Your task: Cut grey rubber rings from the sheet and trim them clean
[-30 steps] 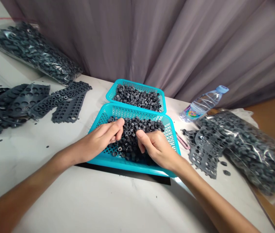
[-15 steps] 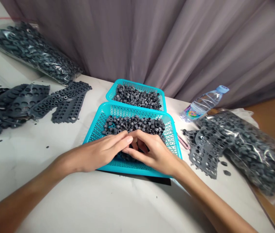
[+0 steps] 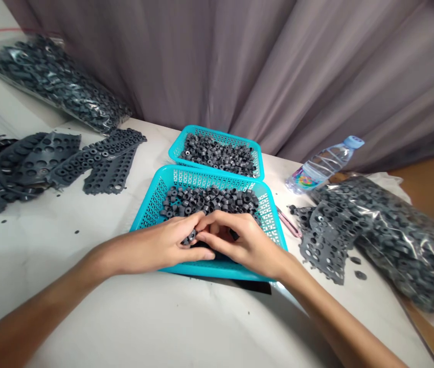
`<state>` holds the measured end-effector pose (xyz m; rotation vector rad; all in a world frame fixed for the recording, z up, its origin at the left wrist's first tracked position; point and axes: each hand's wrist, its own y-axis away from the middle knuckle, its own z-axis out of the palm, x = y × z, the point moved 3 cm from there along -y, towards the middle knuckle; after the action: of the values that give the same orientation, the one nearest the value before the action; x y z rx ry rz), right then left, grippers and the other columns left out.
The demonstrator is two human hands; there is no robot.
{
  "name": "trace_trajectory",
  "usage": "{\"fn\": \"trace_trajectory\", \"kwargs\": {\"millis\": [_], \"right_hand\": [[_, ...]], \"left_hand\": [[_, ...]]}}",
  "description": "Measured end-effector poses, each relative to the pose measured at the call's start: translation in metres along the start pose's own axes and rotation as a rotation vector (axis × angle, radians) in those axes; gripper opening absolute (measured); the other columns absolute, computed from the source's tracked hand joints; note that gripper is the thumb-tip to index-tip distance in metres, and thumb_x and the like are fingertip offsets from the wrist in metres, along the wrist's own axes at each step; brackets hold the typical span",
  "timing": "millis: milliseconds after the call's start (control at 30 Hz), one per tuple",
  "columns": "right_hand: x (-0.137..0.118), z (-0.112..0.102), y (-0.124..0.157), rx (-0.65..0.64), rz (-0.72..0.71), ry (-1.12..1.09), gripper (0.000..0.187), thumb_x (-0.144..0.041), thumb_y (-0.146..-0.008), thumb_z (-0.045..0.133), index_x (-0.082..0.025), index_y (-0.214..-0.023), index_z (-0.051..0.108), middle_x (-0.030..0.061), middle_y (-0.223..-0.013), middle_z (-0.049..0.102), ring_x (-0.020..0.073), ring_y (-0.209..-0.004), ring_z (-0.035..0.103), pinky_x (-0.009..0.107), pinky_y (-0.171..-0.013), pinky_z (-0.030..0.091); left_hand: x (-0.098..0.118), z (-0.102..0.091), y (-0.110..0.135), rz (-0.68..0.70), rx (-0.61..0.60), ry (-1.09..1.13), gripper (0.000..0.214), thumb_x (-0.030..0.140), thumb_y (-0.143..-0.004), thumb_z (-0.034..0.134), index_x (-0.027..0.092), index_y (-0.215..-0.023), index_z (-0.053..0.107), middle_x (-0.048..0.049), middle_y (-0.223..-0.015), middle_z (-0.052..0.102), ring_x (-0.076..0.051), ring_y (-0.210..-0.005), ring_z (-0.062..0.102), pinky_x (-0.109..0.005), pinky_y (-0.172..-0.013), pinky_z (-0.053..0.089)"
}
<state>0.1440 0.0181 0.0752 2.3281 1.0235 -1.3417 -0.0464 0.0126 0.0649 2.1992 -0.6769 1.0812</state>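
Over the near turquoise basket (image 3: 145, 204), my two hands meet at the fingertips. My left hand (image 3: 159, 243) is cupped, its thumb stretched out to the right, with a few small dark grey rings (image 3: 189, 237) between its thumb and curled fingers. My right hand (image 3: 247, 243) has thumb and forefinger closed together against the left fingers; what they pinch, if anything, is hidden. Many loose short grey rings (image 3: 217, 197) fill the basket below and behind the hands.
Behind stands a second turquoise basket (image 3: 260, 158) of rings. At left lie perforated grey sheets (image 3: 111, 168) and a bulging clear bag (image 3: 59, 84). To the right are a water bottle (image 3: 324, 163), a pink cutter (image 3: 289, 223), a holed sheet (image 3: 326, 240) and another filled bag (image 3: 396, 240).
My left thumb has swung down and away from the fingers, showing the rings in the left hand. The right hand stays nearly in place, fingertips still at the left hand.
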Motion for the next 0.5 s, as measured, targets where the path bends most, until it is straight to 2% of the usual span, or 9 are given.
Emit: {"fn": "trace_trajectory", "kwargs": {"millis": [133,200,267,367,500], "right_hand": [[-0.001,-0.001,0.001,0.006,-0.031,-0.018,0.015,-0.034,-0.104,0.068,-0.019,-0.107,0.070,-0.0040,-0.079,0.062,0.0099,-0.067,0.052,0.021,-0.063,0.042],[-0.001,0.000,0.001,0.017,-0.048,-0.010,0.018,-0.035,-0.101,0.073,-0.019,-0.108,0.069,-0.0050,-0.077,0.060,0.0097,-0.066,0.052,0.021,-0.063,0.042],[-0.001,0.001,0.002,0.021,-0.072,0.018,0.022,-0.036,-0.100,0.075,-0.019,-0.112,0.068,-0.0051,-0.078,0.060,0.0100,-0.067,0.053,0.021,-0.063,0.042],[-0.003,0.001,0.002,0.017,-0.146,0.104,0.019,-0.033,-0.104,0.069,-0.019,-0.117,0.067,-0.0031,-0.083,0.062,0.0108,-0.070,0.055,0.022,-0.066,0.043],[-0.005,0.002,0.002,0.035,-0.248,0.196,0.014,-0.030,-0.109,0.061,-0.019,-0.113,0.068,0.0005,-0.086,0.065,0.0126,-0.072,0.057,0.024,-0.068,0.044]], "left_hand": [[0.004,-0.002,0.000,0.044,0.012,-0.073,0.014,0.035,-0.105,0.051,0.022,-0.106,0.057,-0.0019,-0.103,0.067,-0.022,-0.095,0.065,-0.031,-0.083,0.048],[0.003,-0.002,0.000,0.060,0.013,-0.093,0.012,0.031,-0.103,0.052,0.022,-0.107,0.058,-0.0027,-0.104,0.068,-0.022,-0.096,0.065,-0.031,-0.083,0.049],[0.002,-0.002,0.000,0.075,0.025,-0.105,0.016,0.034,-0.102,0.053,0.021,-0.111,0.059,-0.0048,-0.110,0.070,-0.024,-0.101,0.066,-0.032,-0.086,0.051],[-0.003,-0.001,0.002,0.074,0.065,-0.145,0.028,0.037,-0.101,0.055,0.022,-0.123,0.062,-0.0082,-0.125,0.072,-0.029,-0.118,0.065,-0.035,-0.097,0.052],[-0.010,0.001,0.002,0.067,0.101,-0.154,0.040,0.040,-0.100,0.058,0.021,-0.135,0.062,-0.0111,-0.135,0.071,-0.031,-0.128,0.064,-0.037,-0.103,0.052]]}}
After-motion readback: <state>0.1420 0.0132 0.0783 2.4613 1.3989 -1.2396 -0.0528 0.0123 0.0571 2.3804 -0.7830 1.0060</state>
